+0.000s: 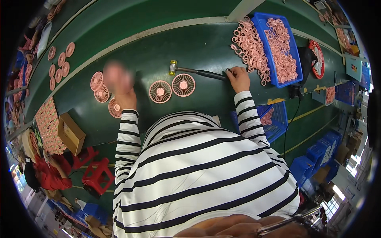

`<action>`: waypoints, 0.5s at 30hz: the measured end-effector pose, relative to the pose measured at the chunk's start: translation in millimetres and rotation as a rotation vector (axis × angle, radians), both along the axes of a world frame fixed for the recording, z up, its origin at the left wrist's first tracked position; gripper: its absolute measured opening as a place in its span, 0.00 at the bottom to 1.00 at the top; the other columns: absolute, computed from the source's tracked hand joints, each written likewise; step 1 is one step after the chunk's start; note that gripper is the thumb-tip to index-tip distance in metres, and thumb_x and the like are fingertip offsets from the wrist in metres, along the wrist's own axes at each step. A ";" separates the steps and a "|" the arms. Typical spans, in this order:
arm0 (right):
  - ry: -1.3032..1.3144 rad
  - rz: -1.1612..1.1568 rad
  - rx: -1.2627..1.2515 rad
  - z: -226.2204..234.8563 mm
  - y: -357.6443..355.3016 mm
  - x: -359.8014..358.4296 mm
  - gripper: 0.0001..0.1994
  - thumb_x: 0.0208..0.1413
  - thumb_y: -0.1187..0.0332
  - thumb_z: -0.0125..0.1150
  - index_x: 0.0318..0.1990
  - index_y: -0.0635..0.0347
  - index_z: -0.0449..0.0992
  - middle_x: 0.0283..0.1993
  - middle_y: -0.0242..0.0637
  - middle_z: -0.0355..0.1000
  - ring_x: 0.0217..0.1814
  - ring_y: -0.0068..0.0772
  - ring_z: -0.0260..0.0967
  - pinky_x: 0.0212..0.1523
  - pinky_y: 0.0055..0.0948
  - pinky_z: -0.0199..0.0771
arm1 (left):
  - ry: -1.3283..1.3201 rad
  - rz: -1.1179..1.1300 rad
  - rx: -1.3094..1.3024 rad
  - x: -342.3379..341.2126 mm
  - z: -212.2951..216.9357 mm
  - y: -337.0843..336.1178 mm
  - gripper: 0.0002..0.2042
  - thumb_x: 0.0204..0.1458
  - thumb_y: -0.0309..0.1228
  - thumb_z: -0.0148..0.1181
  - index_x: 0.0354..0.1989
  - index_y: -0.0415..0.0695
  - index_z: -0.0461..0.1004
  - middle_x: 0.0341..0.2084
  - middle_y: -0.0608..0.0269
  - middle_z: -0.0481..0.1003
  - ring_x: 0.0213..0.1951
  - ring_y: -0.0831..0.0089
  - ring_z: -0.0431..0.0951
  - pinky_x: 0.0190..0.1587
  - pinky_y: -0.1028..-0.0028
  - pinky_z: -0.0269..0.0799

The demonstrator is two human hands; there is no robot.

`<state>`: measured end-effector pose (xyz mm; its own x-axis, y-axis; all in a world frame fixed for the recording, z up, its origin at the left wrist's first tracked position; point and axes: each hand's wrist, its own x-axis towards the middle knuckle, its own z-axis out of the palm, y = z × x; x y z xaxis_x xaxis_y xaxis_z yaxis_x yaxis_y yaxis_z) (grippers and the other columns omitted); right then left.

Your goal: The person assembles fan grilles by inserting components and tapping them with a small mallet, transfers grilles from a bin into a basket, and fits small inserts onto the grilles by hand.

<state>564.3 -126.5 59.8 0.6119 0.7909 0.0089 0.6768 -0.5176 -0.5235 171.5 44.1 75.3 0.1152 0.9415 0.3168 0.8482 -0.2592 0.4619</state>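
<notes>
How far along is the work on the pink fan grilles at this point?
Done, apparently: two round pink fan grilles lie flat before the person, more lying by the blurred left hand. In hand: the right hand rests at the grip of a black-handled mallet lying on the green table. Left: pink plastic rings heaped beside a full blue tray.

One head-worn fisheye view looks steeply down, close over the green workbench (190, 47).

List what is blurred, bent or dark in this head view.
Head view: the left hand is smeared by blur; the right hand at the mallet is sharp; the green table edges bow from fisheye distortion; the corners fall to black.
</notes>
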 end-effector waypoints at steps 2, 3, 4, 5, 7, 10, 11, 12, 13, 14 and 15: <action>-0.017 0.021 -0.107 -9.4 0.0 0.2 0.10 0.50 0.59 0.64 0.30 0.55 0.78 0.33 0.39 0.72 0.35 0.47 0.72 0.36 0.41 0.72 | -0.162 -0.056 -0.036 8.5 5.6 -5.0 0.10 0.50 0.29 0.61 0.37 0.39 0.70 0.31 0.47 0.72 0.34 0.47 0.74 0.36 0.57 0.69; -0.013 0.022 -0.108 -10.4 0.1 -0.8 0.10 0.50 0.59 0.64 0.30 0.55 0.78 0.33 0.39 0.72 0.35 0.47 0.72 0.36 0.41 0.72 | -0.155 -0.057 -0.032 18.6 17.1 -12.2 0.11 0.52 0.32 0.62 0.36 0.40 0.69 0.29 0.48 0.73 0.31 0.49 0.75 0.33 0.59 0.69; -0.046 0.039 -0.060 -9.4 2.5 -2.3 0.09 0.51 0.60 0.63 0.30 0.55 0.78 0.33 0.39 0.72 0.35 0.47 0.71 0.36 0.41 0.72 | -0.228 -0.067 -0.082 26.5 26.2 -18.3 0.11 0.52 0.33 0.62 0.35 0.40 0.69 0.28 0.49 0.73 0.30 0.50 0.75 0.32 0.60 0.69; -0.078 0.055 -0.013 -7.4 5.2 -3.8 0.09 0.51 0.61 0.63 0.31 0.56 0.78 0.32 0.39 0.72 0.34 0.47 0.71 0.36 0.40 0.71 | -0.301 -0.076 -0.133 33.5 31.5 -23.7 0.11 0.52 0.34 0.62 0.35 0.40 0.69 0.27 0.50 0.73 0.28 0.51 0.75 0.30 0.61 0.69; 0.038 0.077 0.106 16.4 10.3 -17.6 0.08 0.52 0.63 0.62 0.30 0.57 0.77 0.32 0.39 0.72 0.33 0.46 0.71 0.34 0.39 0.71 | -0.464 -0.153 -0.195 45.7 37.5 -32.3 0.11 0.53 0.33 0.62 0.36 0.40 0.69 0.27 0.53 0.74 0.28 0.64 0.76 0.32 0.69 0.71; 0.145 0.120 0.264 49.1 16.8 -43.0 0.05 0.52 0.68 0.63 0.31 0.59 0.77 0.30 0.38 0.72 0.28 0.39 0.70 0.29 0.31 0.69 | -0.663 -0.223 -0.379 73.8 62.7 -47.5 0.12 0.54 0.32 0.61 0.39 0.38 0.68 0.29 0.58 0.75 0.32 0.75 0.75 0.36 0.74 0.72; 0.245 0.123 0.348 58.6 18.6 -51.6 0.04 0.51 0.70 0.64 0.31 0.60 0.77 0.29 0.38 0.72 0.27 0.35 0.70 0.28 0.29 0.69 | -0.729 -0.227 -0.463 81.5 67.6 -51.9 0.12 0.54 0.33 0.61 0.39 0.38 0.68 0.30 0.59 0.75 0.32 0.76 0.75 0.36 0.75 0.72; 0.319 0.125 0.398 65.8 19.3 -59.8 0.04 0.50 0.72 0.66 0.32 0.61 0.77 0.28 0.36 0.72 0.26 0.29 0.69 0.29 0.24 0.69 | -0.784 -0.269 -0.515 86.4 66.5 -54.3 0.12 0.56 0.33 0.60 0.39 0.37 0.67 0.30 0.59 0.74 0.31 0.77 0.73 0.34 0.75 0.71; 0.329 0.131 0.399 77.3 20.3 -69.9 0.04 0.50 0.72 0.66 0.32 0.61 0.77 0.28 0.36 0.72 0.26 0.29 0.69 0.29 0.24 0.69 | -0.784 -0.288 -0.546 92.6 70.2 -57.3 0.12 0.56 0.34 0.59 0.39 0.37 0.67 0.29 0.60 0.74 0.30 0.78 0.72 0.33 0.75 0.70; 0.395 0.198 0.430 92.5 21.9 -81.0 0.05 0.50 0.73 0.65 0.32 0.63 0.77 0.29 0.35 0.72 0.28 0.25 0.68 0.31 0.22 0.69 | -0.784 -0.306 -0.577 98.4 75.9 -59.6 0.12 0.57 0.34 0.58 0.39 0.38 0.67 0.28 0.61 0.73 0.29 0.79 0.71 0.32 0.75 0.70; 0.460 0.262 0.460 105.8 22.2 -91.8 0.05 0.51 0.73 0.65 0.33 0.65 0.77 0.30 0.35 0.73 0.29 0.21 0.68 0.32 0.21 0.68 | -0.758 -0.327 -0.633 101.7 79.9 -61.8 0.11 0.60 0.35 0.54 0.39 0.38 0.67 0.28 0.64 0.71 0.30 0.80 0.70 0.33 0.77 0.68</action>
<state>472.5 -104.4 165.6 0.4235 0.8910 0.1638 0.4064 -0.0252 -0.9134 273.2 -17.7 155.3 0.3719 0.9194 -0.1280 0.2107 0.0507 0.9762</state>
